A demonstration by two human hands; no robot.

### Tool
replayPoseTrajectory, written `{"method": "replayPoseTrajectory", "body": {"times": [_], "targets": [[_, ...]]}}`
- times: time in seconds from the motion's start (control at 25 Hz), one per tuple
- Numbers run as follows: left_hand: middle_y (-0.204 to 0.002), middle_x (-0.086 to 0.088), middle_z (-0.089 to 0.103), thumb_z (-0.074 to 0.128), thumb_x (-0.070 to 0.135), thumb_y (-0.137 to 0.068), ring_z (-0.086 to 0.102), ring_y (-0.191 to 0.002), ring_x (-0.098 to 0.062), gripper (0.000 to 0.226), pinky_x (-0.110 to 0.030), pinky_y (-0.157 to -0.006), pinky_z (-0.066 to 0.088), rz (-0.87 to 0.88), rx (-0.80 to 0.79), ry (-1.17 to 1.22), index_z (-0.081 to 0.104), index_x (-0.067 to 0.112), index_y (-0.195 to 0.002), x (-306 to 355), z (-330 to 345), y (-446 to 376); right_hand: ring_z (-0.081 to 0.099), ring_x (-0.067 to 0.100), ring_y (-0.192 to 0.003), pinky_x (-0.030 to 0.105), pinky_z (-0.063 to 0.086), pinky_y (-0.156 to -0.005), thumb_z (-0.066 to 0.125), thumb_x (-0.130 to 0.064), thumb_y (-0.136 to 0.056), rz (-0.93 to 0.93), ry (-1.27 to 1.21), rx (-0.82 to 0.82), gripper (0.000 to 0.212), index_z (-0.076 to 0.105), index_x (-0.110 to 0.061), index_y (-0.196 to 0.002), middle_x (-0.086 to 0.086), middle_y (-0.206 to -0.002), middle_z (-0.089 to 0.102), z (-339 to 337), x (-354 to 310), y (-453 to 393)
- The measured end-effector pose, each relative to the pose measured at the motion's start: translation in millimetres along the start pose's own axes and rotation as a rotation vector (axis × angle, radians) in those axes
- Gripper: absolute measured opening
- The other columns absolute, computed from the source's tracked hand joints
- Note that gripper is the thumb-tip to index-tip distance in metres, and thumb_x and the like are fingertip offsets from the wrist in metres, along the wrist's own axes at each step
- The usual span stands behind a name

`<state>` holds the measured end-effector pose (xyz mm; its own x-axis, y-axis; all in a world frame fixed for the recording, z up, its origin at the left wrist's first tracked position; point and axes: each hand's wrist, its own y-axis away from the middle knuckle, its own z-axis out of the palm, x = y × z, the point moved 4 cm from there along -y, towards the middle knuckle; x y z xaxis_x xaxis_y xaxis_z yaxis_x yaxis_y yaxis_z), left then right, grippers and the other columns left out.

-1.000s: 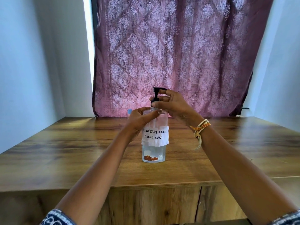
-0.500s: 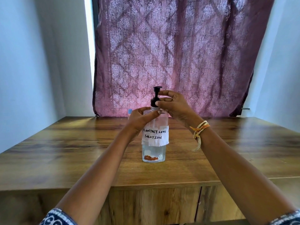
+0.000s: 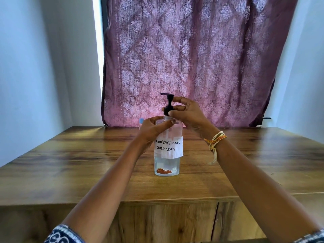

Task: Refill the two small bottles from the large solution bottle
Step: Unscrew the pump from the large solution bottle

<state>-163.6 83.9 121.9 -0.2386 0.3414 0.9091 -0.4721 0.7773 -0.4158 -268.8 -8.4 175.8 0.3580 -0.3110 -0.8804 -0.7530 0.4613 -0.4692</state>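
In the head view, I found the large clear plastic solution bottle point(image 3: 166, 155) standing upright on the brown wood-grain tabletop point(image 3: 70, 163), roughly at its middle and set back from the front edge. A white paper label point(image 3: 168, 146) handwritten "CONTACT LENS SOLUTION" was wrapped round its body, and a small orange-brown mark showed through the clear wall near the base. My left hand point(image 3: 152, 130) was curled round the bottle's shoulder from the left side, thumb lying across the front just under the neck. My right hand point(image 3: 188, 114) was at the black plastic pump dispenser point(image 3: 168, 105) on top of the bottle; thumb and fingertips pinched the pump's collar, the remaining fingers bent loosely behind the stem. The pump's nozzle pointed left. I could not tell whether the collar was seated fully on the neck. A bundle of orange, yellow and white thread bands point(image 3: 214, 142) circled the right wrist, with loose ends hanging down. Behind the left hand, only a pale blue cap point(image 3: 141, 121) of a small bottle was visible; the rest of it was hidden. A patterned mauve fabric curtain point(image 3: 189, 58) hung behind the table, between pale blue walls point(image 3: 35, 67). Blue-and-white patterned sleeves point(image 3: 61, 235) showed at the bottom corners.
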Motion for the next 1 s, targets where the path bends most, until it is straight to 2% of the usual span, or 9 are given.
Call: {"method": "replayPoseTrajectory", "body": {"times": [0.12, 0.24, 0.4, 0.52, 0.6, 0.72, 0.84, 0.92, 1.0], "targets": [[-0.101, -0.018, 0.074, 0.082, 0.042, -0.065, 0.070, -0.097, -0.038, 0.043, -0.051, -0.092, 0.054, 0.002, -0.009, -0.009, 0.074, 0.013, -0.096, -1.1, -0.2, -0.1, 0.070, 0.024, -0.089, 0.037, 0.058, -0.083, 0.077, 0.003, -0.075, -0.018, 0.100, 0.021, 0.057, 0.052, 0.000, -0.126, 0.020, -0.105, 0.070, 3.4, -2.4, -0.7], [-0.101, -0.018, 0.075, 0.083, 0.042, -0.063, 0.071, -0.095, -0.037, 0.053, -0.048, -0.089, 0.056, -0.002, -0.007, -0.005, 0.072, 0.007, -0.101, -0.8, -0.3, 0.4, 0.069, 0.027, -0.086, 0.043, 0.057, -0.083, 0.083, -0.003, -0.070, -0.028, 0.167, 0.082, 0.062, 0.054, -0.002, -0.124, 0.027, -0.103, 0.069, 2.8, -0.4, -1.7], [-0.090, -0.010, 0.076, 0.087, 0.037, -0.062, 0.072, -0.080, -0.023, 0.047, -0.039, -0.079, 0.057, -0.016, -0.001, -0.001, 0.072, 0.009, -0.097, 1.2, 1.1, 0.7, 0.068, 0.033, -0.094, 0.047, 0.055, -0.088, 0.069, 0.010, -0.079, 0.013, 0.103, 0.038, 0.052, 0.050, -0.002, -0.126, 0.029, -0.109, 0.068, 1.8, 0.4, -1.1], [-0.091, -0.012, 0.075, 0.084, 0.038, -0.065, 0.070, -0.083, -0.026, 0.043, -0.047, -0.085, 0.055, -0.002, 0.001, -0.002, 0.073, 0.008, -0.094, 0.3, 1.0, 0.1, 0.067, 0.029, -0.097, 0.046, 0.055, -0.086, 0.064, 0.014, -0.080, 0.013, 0.071, -0.003, 0.056, 0.047, 0.000, -0.131, 0.021, -0.111, 0.068, 5.0, -2.5, 1.0], [-0.093, -0.014, 0.075, 0.082, 0.043, -0.062, 0.069, -0.085, -0.028, 0.044, -0.049, -0.089, 0.054, 0.005, 0.005, -0.001, 0.075, 0.012, -0.092, 0.6, 0.8, 0.2, 0.069, 0.024, -0.092, 0.039, 0.057, -0.081, 0.077, 0.004, -0.075, -0.005, 0.129, 0.024, 0.064, 0.048, -0.003, -0.132, 0.018, -0.109, 0.069, 5.0, -3.6, 0.9], [-0.100, -0.019, 0.074, 0.082, 0.045, -0.060, 0.070, -0.089, -0.032, 0.047, -0.052, -0.092, 0.053, 0.001, 0.006, -0.019, 0.075, 0.012, -0.092, 1.0, 1.2, 0.4, 0.070, 0.022, -0.084, 0.033, 0.058, -0.075, 0.085, -0.009, -0.069, -0.007, 0.192, 0.089, 0.070, 0.050, -0.007, -0.130, 0.014, -0.093, 0.070, 3.0, -1.9, -0.3], [-0.105, -0.026, 0.071, 0.083, 0.046, -0.058, 0.068, -0.089, -0.033, 0.057, -0.056, -0.094, 0.050, -0.008, 0.016, -0.023, 0.072, 0.004, -0.096, 0.1, 0.7, 0.9, 0.069, 0.020, -0.079, 0.032, 0.058, -0.075, 0.080, -0.002, -0.074, 0.015, 0.165, 0.101, 0.064, 0.050, -0.004, -0.131, 0.009, -0.086, 0.070, 1.6, -1.2, -0.5], [-0.101, -0.024, 0.072, 0.083, 0.046, -0.058, 0.068, -0.088, -0.032, 0.058, -0.057, -0.093, 0.050, -0.015, 0.015, -0.030, 0.071, 0.004, -0.096, -0.3, 0.9, 0.8, 0.070, 0.021, -0.083, 0.034, 0.058, -0.079, 0.071, 0.006, -0.079, 0.019, 0.152, 0.076, 0.058, 0.050, -0.002, -0.133, 0.011, -0.092, 0.072, 1.3, -1.9, 0.4], [-0.096, -0.018, 0.073, 0.083, 0.045, -0.058, 0.068, -0.087, -0.031, 0.049, -0.055, -0.093, 0.051, -0.013, 0.011, -0.017, 0.074, 0.010, -0.091, 0.1, 1.4, 0.9, 0.070, 0.023, -0.090, 0.037, 0.057, -0.084, 0.066, 0.010, -0.080, 0.002, 0.142, 0.037, 0.056, 0.050, -0.003, -0.133, 0.014, -0.101, 0.072, 2.6, -3.4, 1.6]]}}
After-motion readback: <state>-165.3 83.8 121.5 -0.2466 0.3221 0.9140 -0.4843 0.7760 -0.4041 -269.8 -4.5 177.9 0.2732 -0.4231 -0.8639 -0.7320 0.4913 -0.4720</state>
